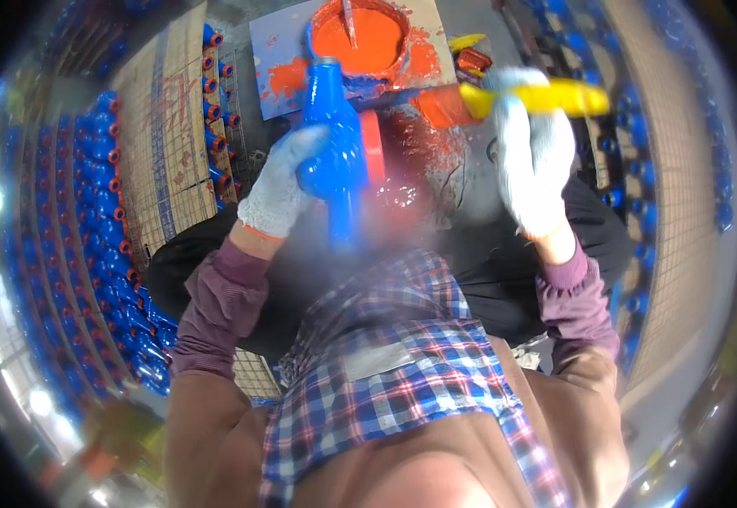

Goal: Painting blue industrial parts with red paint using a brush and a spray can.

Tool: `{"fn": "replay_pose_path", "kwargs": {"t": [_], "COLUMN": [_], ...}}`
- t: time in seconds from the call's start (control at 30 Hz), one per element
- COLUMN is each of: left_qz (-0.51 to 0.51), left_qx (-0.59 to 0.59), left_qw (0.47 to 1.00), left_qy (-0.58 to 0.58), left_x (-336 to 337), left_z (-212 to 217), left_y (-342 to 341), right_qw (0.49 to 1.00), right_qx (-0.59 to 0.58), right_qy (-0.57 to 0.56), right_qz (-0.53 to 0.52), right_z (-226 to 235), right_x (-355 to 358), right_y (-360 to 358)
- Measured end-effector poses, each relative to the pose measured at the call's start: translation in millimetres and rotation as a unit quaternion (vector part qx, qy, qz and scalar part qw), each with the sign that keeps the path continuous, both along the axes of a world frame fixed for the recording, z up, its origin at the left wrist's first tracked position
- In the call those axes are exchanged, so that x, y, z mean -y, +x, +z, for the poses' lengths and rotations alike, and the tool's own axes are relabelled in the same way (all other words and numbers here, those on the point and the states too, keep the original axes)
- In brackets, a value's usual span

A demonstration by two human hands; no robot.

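Head view | left hand [277,190] grips one blue valve [335,144] | right hand [534,161] grips one brush [504,100]

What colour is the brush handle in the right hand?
Yellow, seen in the head view: brush handle in the right hand.

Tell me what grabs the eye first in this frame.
The tub of orange paint at top centre stands out most. Just below it, the gloved left hand grips a blue metal part with an orange-painted rim. The gloved right hand holds a yellow-handled brush at upper right. Rows of blue parts with orange ends fill the left side.
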State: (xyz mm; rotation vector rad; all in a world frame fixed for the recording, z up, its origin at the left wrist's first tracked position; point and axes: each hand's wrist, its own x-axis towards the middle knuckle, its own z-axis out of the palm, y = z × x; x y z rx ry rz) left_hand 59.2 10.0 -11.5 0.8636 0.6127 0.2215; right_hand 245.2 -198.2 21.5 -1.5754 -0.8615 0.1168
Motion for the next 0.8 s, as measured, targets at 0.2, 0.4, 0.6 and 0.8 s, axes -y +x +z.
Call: {"fn": "replay_pose_path", "kwargs": {"t": [0.2,0.4,0.6,0.8], "left_qz": [-0.194,-0.281,-0.322,-0.307], "left_qx": [-0.132,-0.138,-0.156,-0.156], "left_qw": [0.636,0.429,0.419,0.606], "left_qy": [0.735,0.847,0.835,0.717], "left_x": [11.7,11.6,10.2,-0.5], "left_z": [42.4,50.7,63.7,46.1], "left_y": [1.1,3.2,7.8,6.0], "right_qw": [0.964,0.956,0.959,0.956], "right_qx": [0.199,0.175,0.225,0.270], "right_qy": [-0.164,-0.211,-0.142,-0.069], "right_qz": [-0.070,0.104,0.097,0.089], "right_z": [3.6,-24.5,-5.6,-6.6], "right_x": [-70.7,-90.2,-68.5,-44.1], "right_y": [49.6,54.9,22.2,9.2]}}
